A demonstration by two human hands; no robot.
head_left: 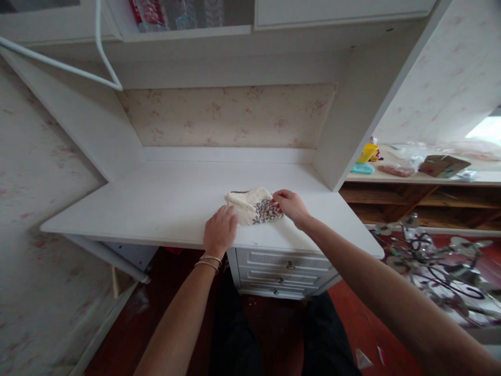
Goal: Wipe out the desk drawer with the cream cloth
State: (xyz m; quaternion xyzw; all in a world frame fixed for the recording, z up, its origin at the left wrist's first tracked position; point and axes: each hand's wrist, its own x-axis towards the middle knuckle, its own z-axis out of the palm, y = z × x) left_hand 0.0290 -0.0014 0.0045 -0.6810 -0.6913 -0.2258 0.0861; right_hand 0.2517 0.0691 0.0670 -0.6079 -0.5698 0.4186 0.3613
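A cream cloth [245, 208] with a dark grey swirling pattern at its right end lies folded and slightly rumpled on the white desk [164, 201]. At the cloth's right end, my right hand [291, 207] is closed, pinching its edge between thumb and fingers. My left hand [220, 230] rests at the near left corner, palm down, with its fingers stretched over the desk and its thumb touching the cloth. Two thin bracelets [209, 262] circle my left wrist.
Below the desk is a white drawer unit [287, 271]. Upper cabinets [344, 13] overhang the desk, and a white bent rod [99, 78] juts in at upper left. To the right stand a wooden shelf [391, 197] with bags and a box, and a metal chandelier [438, 266].
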